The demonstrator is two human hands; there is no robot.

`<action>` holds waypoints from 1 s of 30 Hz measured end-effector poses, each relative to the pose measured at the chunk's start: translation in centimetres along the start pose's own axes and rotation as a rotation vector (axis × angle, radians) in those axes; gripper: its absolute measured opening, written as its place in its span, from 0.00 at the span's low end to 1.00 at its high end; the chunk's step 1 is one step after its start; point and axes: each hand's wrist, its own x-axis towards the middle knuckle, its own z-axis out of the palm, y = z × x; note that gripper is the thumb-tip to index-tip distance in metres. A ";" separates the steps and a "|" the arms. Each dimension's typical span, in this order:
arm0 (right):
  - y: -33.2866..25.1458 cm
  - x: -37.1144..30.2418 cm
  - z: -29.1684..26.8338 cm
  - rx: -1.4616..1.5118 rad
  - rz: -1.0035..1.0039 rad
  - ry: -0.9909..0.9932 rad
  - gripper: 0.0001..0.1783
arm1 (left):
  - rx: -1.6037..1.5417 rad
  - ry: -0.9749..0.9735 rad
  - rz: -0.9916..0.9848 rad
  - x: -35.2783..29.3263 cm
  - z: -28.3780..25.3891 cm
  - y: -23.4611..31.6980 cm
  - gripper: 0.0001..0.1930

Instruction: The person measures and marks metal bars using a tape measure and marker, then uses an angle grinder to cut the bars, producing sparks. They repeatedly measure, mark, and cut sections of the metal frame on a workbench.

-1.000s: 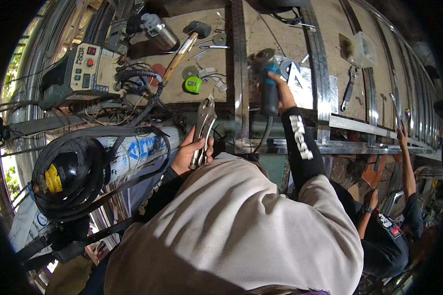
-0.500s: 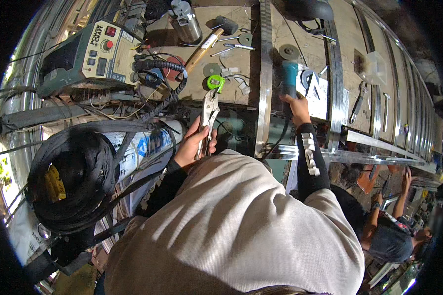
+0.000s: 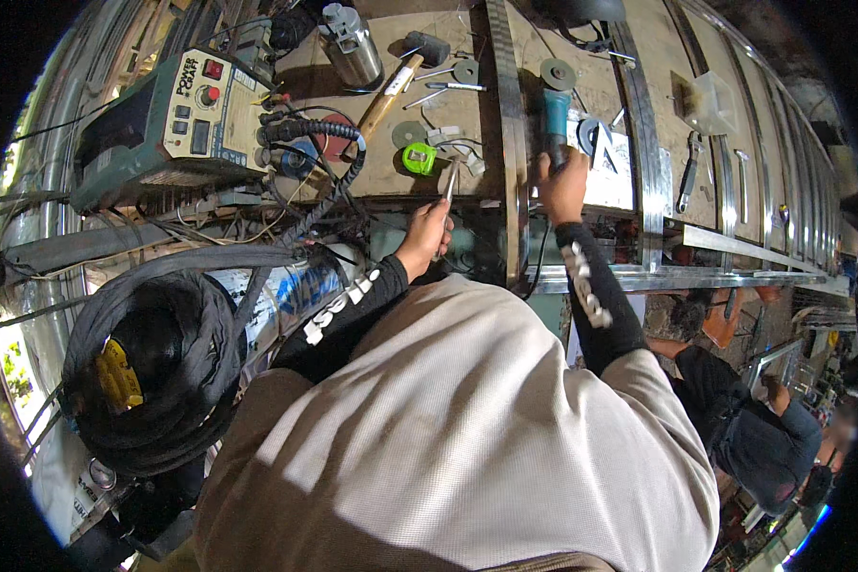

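Swung rightward since half a second ago, the left hand (image 3: pixel 424 238) is now below and right of the lime-green plastic tape measure (image 3: pixel 418 158), its fingers closed around silver metal locking pliers (image 3: pixel 451 184) turned edge-on; whether their jaws are parted I cannot tell. Far left of the tape measure stands a grey-green boxy power unit with a cream panel (image 3: pixel 214 114); below that, left and lower than the tape measure, a thick black cable coil (image 3: pixel 195 391). Up and left of it are a brushed-steel canister (image 3: pixel 353 57) and a wooden-handled hammer (image 3: pixel 389 95). Right of it, a long shiny steel bar (image 3: pixel 512 143) stands between the two hands. Beyond, the right hand (image 3: pixel 564 186) is wrapped around a teal-and-black angle grinder (image 3: pixel 557 112). Farther right of it lie a black-handled adjustable wrench (image 3: pixel 689 172) and a translucent plastic box (image 3: pixel 710 105).
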 end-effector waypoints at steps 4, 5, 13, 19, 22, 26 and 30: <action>-5.5 -5.9 -0.3 0.374 0.543 -0.893 0.37 | -0.041 0.074 -0.012 2.0 1.2 -1.2 0.14; -6.5 -7.4 0.0 0.592 0.676 -1.076 0.38 | -0.096 0.072 0.030 2.2 1.7 -1.5 0.14; -7.2 -8.9 2.6 0.366 0.146 -1.016 0.28 | -0.495 -0.284 -0.200 0.1 -1.8 -1.7 0.15; -8.8 -9.9 1.0 0.579 0.534 -1.059 0.22 | -0.388 -0.378 -0.174 0.5 -3.4 -1.4 0.07; -8.9 -9.8 0.4 0.597 0.510 -1.091 0.18 | -0.167 -0.324 -0.208 0.5 -3.3 -1.6 0.08; -9.7 -9.7 0.2 0.541 0.291 -0.987 0.18 | -0.060 -0.355 -0.310 -0.3 -3.5 -2.4 0.11; -11.3 -9.1 0.1 0.597 0.669 -1.000 0.18 | -0.180 -0.571 -0.275 0.1 -4.8 -2.4 0.13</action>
